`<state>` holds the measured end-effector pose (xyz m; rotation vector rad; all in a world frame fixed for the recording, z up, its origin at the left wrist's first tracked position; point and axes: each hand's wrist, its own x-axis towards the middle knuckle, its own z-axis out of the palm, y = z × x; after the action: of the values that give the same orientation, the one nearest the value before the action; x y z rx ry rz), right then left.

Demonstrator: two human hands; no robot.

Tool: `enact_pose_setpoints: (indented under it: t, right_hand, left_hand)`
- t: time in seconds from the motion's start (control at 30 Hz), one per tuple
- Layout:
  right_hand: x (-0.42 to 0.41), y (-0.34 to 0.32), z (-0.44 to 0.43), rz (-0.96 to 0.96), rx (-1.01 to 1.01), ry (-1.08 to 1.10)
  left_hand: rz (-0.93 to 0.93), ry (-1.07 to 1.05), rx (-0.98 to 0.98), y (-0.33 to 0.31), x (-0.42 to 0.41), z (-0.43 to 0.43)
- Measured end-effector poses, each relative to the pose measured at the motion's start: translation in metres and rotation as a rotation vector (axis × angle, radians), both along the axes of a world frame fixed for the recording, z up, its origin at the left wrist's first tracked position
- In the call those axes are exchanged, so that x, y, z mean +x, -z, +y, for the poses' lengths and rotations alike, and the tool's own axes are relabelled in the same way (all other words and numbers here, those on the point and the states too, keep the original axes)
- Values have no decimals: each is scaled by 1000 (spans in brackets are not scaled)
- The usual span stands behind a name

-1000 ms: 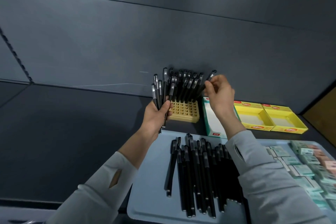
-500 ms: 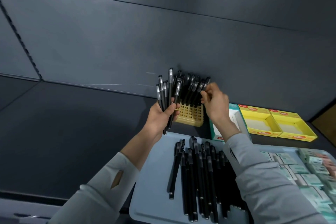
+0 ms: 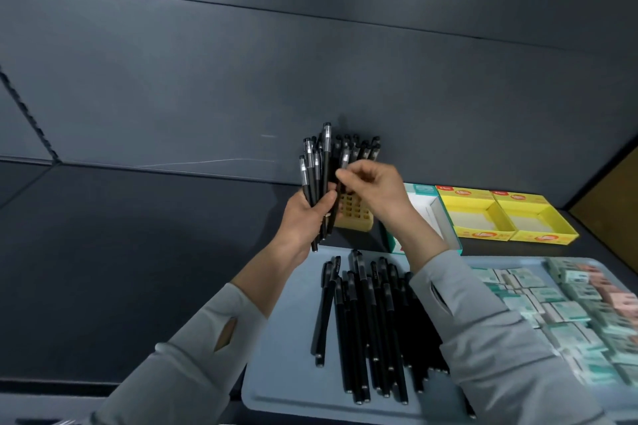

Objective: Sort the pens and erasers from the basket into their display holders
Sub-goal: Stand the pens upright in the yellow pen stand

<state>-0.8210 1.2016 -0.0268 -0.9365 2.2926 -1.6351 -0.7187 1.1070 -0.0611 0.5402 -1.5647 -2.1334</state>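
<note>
pen-loading step: gripping a bundle [image 3: 312, 169] in the left hand [image 3: 307, 217], pinching one pen [image 3: 345, 159] beside it with the right hand [image 3: 376, 190] over the holder [image 3: 355, 217]; calls next for lowering it straight into a free hole.

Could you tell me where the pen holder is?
Head view, centre: the pen holder sits beyond the tray, just left of the teal box.
</note>
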Motion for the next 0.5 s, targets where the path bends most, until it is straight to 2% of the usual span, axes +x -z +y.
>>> enact_pose_setpoints:
  t: [0.07,0.1,0.23,0.33,0.5]
  right_hand:
    - [-5,-4,5,-41,-94,89]
    - [-10,-7,10,-3,-108,169]
    - [-33,-4,28,358,114,445]
    - [-40,3,30,460,155,466]
    - [-44,12,22,483,163,437]
  left_hand:
    - [-14,-36,31,1,1,-2]
    - [-19,-52,51,1,2,-4]
    - [-73,-100,-37,4,7,-12]
    - [-96,-97,-66,3,10,-13]
    - [-36,-30,-17,0,15,-14]
